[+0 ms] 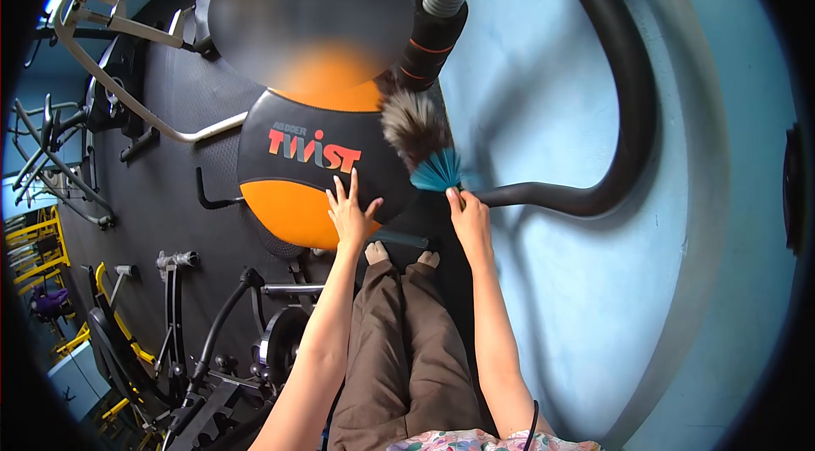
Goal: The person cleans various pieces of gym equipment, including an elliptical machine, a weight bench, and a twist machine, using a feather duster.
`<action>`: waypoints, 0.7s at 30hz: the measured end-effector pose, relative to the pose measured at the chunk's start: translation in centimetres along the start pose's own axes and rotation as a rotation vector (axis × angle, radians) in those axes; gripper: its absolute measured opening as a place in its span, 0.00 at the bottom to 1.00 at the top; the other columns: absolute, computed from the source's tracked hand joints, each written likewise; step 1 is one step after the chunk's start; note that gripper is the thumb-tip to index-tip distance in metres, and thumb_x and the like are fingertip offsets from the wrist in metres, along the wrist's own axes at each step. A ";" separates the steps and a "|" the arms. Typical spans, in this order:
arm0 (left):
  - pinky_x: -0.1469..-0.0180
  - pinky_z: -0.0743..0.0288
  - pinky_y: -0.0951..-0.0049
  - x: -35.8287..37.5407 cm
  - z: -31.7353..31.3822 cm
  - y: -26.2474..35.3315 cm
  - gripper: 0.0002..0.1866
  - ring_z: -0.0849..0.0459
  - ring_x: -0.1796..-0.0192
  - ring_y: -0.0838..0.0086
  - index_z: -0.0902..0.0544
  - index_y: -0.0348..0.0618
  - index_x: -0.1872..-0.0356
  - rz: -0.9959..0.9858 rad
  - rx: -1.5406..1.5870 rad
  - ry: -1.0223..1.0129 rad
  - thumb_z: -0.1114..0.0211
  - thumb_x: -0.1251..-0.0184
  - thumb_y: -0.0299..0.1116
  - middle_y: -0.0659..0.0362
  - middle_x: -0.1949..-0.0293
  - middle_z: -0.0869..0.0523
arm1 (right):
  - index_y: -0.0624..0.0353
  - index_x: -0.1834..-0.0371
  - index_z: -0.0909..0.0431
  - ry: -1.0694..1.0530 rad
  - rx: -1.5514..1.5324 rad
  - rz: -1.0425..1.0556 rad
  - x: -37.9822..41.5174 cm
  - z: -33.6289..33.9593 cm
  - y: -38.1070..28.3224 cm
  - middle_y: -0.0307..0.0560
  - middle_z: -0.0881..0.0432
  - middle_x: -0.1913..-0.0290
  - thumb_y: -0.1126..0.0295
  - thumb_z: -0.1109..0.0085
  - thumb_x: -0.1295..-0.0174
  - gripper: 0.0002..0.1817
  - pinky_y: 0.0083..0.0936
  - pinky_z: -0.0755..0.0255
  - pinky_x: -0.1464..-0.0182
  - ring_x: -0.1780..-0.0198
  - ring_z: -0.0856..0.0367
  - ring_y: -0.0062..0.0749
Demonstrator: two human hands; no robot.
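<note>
My right hand [469,212] grips a feather duster [418,130] by the base of its blue collar. The duster's brown and grey feathers point up and away, beside the right edge of a padded exercise seat [297,124]. That seat is black and orange with the word TWIST printed on it. On its near part rests my left hand [350,212], fingers spread, just below the lettering. A blurred oval hides the far part of the seat.
A thick black curved bar [624,95] runs along the light blue wall [543,298] at right. Above the duster is a foam-padded roller [435,39]. Weight equipment [284,336] stands close on the left, with yellow frames [38,252] farther off on the black floor.
</note>
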State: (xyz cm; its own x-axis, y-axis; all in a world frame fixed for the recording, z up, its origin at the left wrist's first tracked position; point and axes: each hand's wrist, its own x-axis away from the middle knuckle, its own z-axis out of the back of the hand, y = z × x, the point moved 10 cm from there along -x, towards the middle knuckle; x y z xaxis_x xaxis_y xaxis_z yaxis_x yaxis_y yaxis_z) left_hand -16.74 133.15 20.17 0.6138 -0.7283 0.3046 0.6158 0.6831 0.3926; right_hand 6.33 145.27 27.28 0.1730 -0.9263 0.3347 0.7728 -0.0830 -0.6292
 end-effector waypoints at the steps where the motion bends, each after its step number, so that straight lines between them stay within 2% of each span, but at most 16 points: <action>1: 0.44 0.43 0.28 0.6 -1.3 0.0 0.50 0.51 0.31 0.38 0.47 0.68 0.30 -0.033 -0.139 -0.048 0.28 0.55 0.50 0.47 0.29 0.53 | 0.65 0.71 0.25 0.023 0.012 0.020 -0.6 -0.4 -0.6 0.65 0.21 0.72 0.55 0.51 0.35 0.21 0.47 0.29 0.66 0.66 0.23 0.61; 3: 0.45 0.42 0.28 0.9 -2.1 0.2 0.53 0.55 0.30 0.37 0.50 0.70 0.30 -0.031 -0.240 -0.067 0.27 0.58 0.50 0.48 0.28 0.58 | 0.64 0.71 0.26 0.018 0.044 0.077 -1.7 -2.9 -0.8 0.65 0.22 0.73 0.57 0.53 0.34 0.19 0.48 0.29 0.66 0.66 0.23 0.61; 7: 0.44 0.43 0.28 0.3 -3.1 -0.3 0.55 0.56 0.30 0.36 0.54 0.71 0.29 -0.002 -0.254 -0.107 0.27 0.59 0.51 0.48 0.28 0.60 | 0.62 0.69 0.27 0.026 -0.045 0.048 1.4 -3.6 1.1 0.65 0.22 0.72 0.55 0.55 0.33 0.20 0.49 0.31 0.69 0.67 0.23 0.61; 10: 0.44 0.43 0.28 0.0 -3.3 -0.6 0.56 0.56 0.30 0.36 0.54 0.72 0.29 0.021 -0.273 -0.120 0.27 0.60 0.52 0.48 0.28 0.60 | 0.61 0.68 0.28 -0.067 -0.058 -0.100 8.0 -3.4 5.4 0.64 0.23 0.73 0.55 0.57 0.32 0.19 0.49 0.33 0.69 0.67 0.25 0.63; 13: 0.44 0.43 0.28 0.1 -3.6 -0.8 0.56 0.56 0.30 0.36 0.55 0.72 0.29 0.018 -0.267 -0.112 0.27 0.61 0.52 0.48 0.28 0.59 | 0.62 0.65 0.27 -0.134 -0.075 -0.358 16.1 -2.2 13.0 0.65 0.24 0.73 0.57 0.55 0.32 0.17 0.47 0.36 0.71 0.69 0.26 0.64; 15: 0.46 0.42 0.25 0.1 -3.5 -0.8 0.56 0.56 0.31 0.34 0.53 0.72 0.30 -0.006 -0.250 -0.070 0.26 0.61 0.50 0.47 0.28 0.58 | 0.64 0.69 0.27 -0.069 0.002 -0.335 20.4 2.0 14.4 0.43 0.33 0.88 0.56 0.52 0.32 0.19 0.28 0.41 0.83 0.86 0.35 0.23; 18: 0.47 0.43 0.25 0.0 -3.7 -1.0 0.56 0.56 0.31 0.34 0.52 0.72 0.30 0.003 -0.247 -0.071 0.26 0.62 0.50 0.47 0.28 0.59 | 0.63 0.69 0.28 0.000 0.022 -0.323 24.3 7.7 11.8 0.41 0.33 0.88 0.57 0.53 0.32 0.18 0.24 0.41 0.84 0.86 0.35 0.21; 20: 0.47 0.43 0.25 0.1 -3.8 -1.4 0.56 0.56 0.31 0.34 0.52 0.73 0.30 -0.005 -0.246 -0.060 0.26 0.62 0.50 0.47 0.28 0.59 | 0.61 0.69 0.29 0.141 -0.200 -0.446 25.9 10.4 11.6 0.38 0.34 0.87 0.59 0.53 0.32 0.16 0.17 0.43 0.85 0.86 0.35 0.17; 21: 0.47 0.43 0.24 0.1 -3.2 -0.7 0.56 0.56 0.31 0.34 0.52 0.73 0.30 -0.017 -0.251 -0.043 0.26 0.63 0.50 0.47 0.28 0.60 | 0.61 0.69 0.29 0.145 -0.191 -0.442 25.8 10.7 11.4 0.38 0.34 0.87 0.59 0.53 0.32 0.16 0.17 0.43 0.85 0.86 0.35 0.17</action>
State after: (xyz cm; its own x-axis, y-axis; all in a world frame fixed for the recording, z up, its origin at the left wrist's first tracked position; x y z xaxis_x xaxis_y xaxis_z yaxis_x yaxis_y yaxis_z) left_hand -15.52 132.80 17.15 0.5842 -0.7377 0.3382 0.7326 0.6587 0.1714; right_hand 26.10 124.39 36.24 -0.2434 -0.8277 0.5056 0.6252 -0.5324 -0.5706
